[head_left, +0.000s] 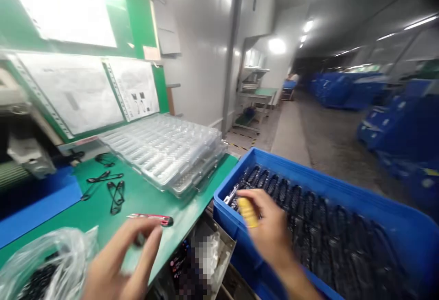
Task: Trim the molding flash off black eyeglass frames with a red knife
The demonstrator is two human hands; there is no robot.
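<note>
At far left, a clear plastic bag [73, 247] of black pieces sits on the green table [185, 215], near loose black loops [103, 176]. The left hand [115, 263], half open with nothing visible in its grasp, hovers beside a red cutter [167, 220]. Clear trays [168, 149] are stacked beyond. The right hand [269, 231], yellow-covered thumb [247, 212] raised, is curled over the blue crate [343, 188] of black packaged items [310, 217]; grip cannot be determined.

No text, label, brand or number is legible. Print on the sleeved document sheets [137, 85] and markings on the red utility knife [152, 218] are blurred.
</note>
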